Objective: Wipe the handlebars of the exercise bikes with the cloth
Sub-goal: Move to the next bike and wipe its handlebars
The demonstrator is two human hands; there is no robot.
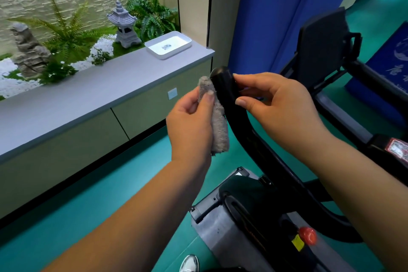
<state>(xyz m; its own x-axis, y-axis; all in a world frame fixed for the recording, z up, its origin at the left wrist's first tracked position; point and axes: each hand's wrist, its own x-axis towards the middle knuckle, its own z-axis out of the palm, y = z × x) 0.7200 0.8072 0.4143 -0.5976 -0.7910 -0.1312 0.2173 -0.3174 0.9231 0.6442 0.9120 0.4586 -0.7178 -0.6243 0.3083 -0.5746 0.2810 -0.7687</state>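
The handlebar (223,86) end was partly hidden by the grey cloth (217,121) pressed to its left side. The cloth was gripped in the curled left hand (189,126); the bar was pinched by the right hand (278,106). The bike's lower frame was cut off.

The scene is evenly and brightly lit, with only soft shadows cast. Mild glare is seen on the white tray (168,47) — its print is washed out. Straight lines are bowed toward the edges — wide-angle distortion — and fine detail is smeared throughout.
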